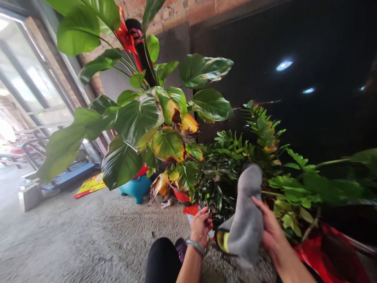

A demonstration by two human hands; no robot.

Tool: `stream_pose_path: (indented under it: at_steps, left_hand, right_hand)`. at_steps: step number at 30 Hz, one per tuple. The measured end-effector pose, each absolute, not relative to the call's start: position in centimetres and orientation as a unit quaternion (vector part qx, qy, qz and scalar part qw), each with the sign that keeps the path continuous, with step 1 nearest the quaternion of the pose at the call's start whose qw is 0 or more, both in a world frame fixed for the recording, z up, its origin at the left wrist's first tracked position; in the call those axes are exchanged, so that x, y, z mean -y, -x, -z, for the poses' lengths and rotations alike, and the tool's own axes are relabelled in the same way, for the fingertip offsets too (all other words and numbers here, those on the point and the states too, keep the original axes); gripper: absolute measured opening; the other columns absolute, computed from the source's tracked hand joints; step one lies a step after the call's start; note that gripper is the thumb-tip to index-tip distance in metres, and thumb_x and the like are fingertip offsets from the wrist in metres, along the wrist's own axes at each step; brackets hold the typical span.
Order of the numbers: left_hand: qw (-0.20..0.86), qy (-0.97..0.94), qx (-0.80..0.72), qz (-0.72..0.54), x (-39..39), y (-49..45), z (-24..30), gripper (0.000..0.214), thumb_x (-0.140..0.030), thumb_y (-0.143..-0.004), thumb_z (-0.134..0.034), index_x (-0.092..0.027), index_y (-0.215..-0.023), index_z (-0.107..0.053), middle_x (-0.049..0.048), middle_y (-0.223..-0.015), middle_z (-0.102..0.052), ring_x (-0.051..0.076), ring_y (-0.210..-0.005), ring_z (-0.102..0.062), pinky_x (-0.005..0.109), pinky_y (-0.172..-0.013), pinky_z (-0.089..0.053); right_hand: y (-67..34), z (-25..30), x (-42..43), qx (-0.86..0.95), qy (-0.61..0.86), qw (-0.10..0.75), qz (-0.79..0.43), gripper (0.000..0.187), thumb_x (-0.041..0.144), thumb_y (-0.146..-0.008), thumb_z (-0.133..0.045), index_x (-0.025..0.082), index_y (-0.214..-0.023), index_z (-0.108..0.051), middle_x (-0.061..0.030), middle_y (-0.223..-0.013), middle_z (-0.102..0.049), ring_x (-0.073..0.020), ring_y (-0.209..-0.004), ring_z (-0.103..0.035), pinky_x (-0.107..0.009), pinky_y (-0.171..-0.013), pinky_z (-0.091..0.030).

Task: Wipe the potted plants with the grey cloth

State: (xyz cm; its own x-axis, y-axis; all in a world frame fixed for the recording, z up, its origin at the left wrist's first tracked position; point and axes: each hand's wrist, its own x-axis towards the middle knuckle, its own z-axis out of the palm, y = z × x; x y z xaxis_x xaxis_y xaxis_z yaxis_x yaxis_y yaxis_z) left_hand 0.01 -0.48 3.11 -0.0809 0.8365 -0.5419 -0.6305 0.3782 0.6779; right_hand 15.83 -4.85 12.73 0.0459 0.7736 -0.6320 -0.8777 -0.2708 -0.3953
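My right hand (271, 232) is closed on a grey cloth (247, 214). The cloth hangs bunched in front of the plants, its upper end blurred, with a yellow underside and a dark edge showing at the lower left. My left hand (200, 227), a grey bangle at its wrist, is beside the dark narrow-leaved plant (219, 177). Its fingers are loosely curled and apart, with nothing visible in them. Above it stands a tall large-leaved plant (138, 122), several of its lower leaves yellowed and browned at the edges.
A turquoise pot (136, 189) and a red pot (180, 194) stand on the rough concrete floor (112, 232). Another green plant (318, 184) and red wrapping (330, 247) are at the right. A dark glossy panel (279, 47) rises behind. A blue platform cart (70, 175) is at the left.
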Motion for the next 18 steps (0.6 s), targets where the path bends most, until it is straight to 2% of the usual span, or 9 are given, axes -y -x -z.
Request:
stream_pose_path:
  at_steps: [3,6,8,12,14,16,18]
  left_hand:
    - [0.662,-0.1,-0.503,-0.547,0.6,0.2,-3.6,0.017,0.003,-0.073,-0.058,-0.012,-0.08,-0.063,-0.0025,-0.053,-0.058,0.006,-0.039,-0.047,0.018,-0.044,-0.037]
    - [0.658,-0.096,-0.512,-0.543,0.6,0.5,-3.7,0.017,0.002,-0.074,-0.056,-0.011,-0.08,-0.064,-0.0023,-0.052,-0.059,0.006,-0.039,-0.047,0.017,-0.043,-0.037]
    - [0.658,-0.094,-0.513,-0.544,0.6,0.5,-3.4,0.017,0.003,-0.073,-0.056,-0.011,-0.08,-0.064,-0.002,-0.052,-0.06,0.006,-0.038,-0.047,0.018,-0.043,-0.037]
    - [0.67,-0.111,-0.5,-0.537,0.5,0.1,-2.7,0.015,0.0,-0.069,-0.063,-0.012,-0.077,-0.065,-0.0027,-0.051,-0.06,0.007,-0.039,-0.048,0.019,-0.043,-0.037]
    - [0.676,-0.123,-0.493,-0.533,0.4,0.0,-2.3,0.014,-0.003,-0.066,-0.067,-0.014,-0.075,-0.066,-0.003,-0.051,-0.059,0.007,-0.041,-0.049,0.019,-0.045,-0.038]
    - [0.677,-0.124,-0.491,-0.534,0.4,0.0,-2.2,0.014,-0.003,-0.065,-0.068,-0.014,-0.073,-0.067,-0.0031,-0.05,-0.059,0.008,-0.041,-0.049,0.02,-0.046,-0.039]
    - [0.674,-0.118,-0.492,-0.538,0.4,0.2,-2.2,0.015,-0.002,-0.064,-0.067,-0.014,-0.073,-0.068,-0.0032,-0.049,-0.058,0.008,-0.042,-0.049,0.02,-0.047,-0.039]
  right_hand:
    - [-14.0,-8.9,7.3,-0.05,0.448,0.526,-0.721,0.017,0.015,-0.054,-0.082,0.019,-0.059,-0.066,-0.003,-0.046,-0.069,-0.0266,-0.057,-0.072,-0.034,-0.059,-0.061]
    - [-14.4,-8.2,9.9,-0.024,0.459,0.521,-0.719,0.024,0.017,-0.049,-0.087,0.02,-0.066,-0.07,-0.0023,-0.056,-0.074,-0.0236,-0.057,-0.072,-0.029,-0.058,-0.06]
    - [-15.7,-10.2,10.2,-0.041,0.458,0.55,-0.697,0.026,0.019,-0.048,-0.087,0.02,-0.068,-0.071,-0.0022,-0.057,-0.074,-0.0233,-0.052,-0.07,-0.032,-0.059,-0.061]
    - [-17.8,-15.1,7.0,-0.072,0.391,0.669,-0.628,0.019,0.015,-0.052,-0.078,0.021,-0.068,-0.069,0.0003,-0.052,-0.072,-0.0217,-0.042,-0.065,-0.038,-0.065,-0.062]
    - [-17.4,-15.4,4.9,-0.062,0.361,0.679,-0.636,0.016,0.014,-0.053,-0.075,0.023,-0.064,-0.066,0.0018,-0.05,-0.071,-0.0215,-0.044,-0.066,-0.039,-0.067,-0.061]
    - [-16.0,-13.7,4.0,-0.047,0.373,0.634,-0.675,0.016,0.015,-0.053,-0.076,0.022,-0.058,-0.063,0.0013,-0.046,-0.068,-0.024,-0.048,-0.069,-0.04,-0.068,-0.061]
    - [-14.3,-10.6,4.8,-0.028,0.416,0.552,-0.722,0.018,0.02,-0.051,-0.08,0.02,-0.058,-0.064,-0.0016,-0.044,-0.067,-0.0289,-0.058,-0.072,-0.042,-0.069,-0.061]
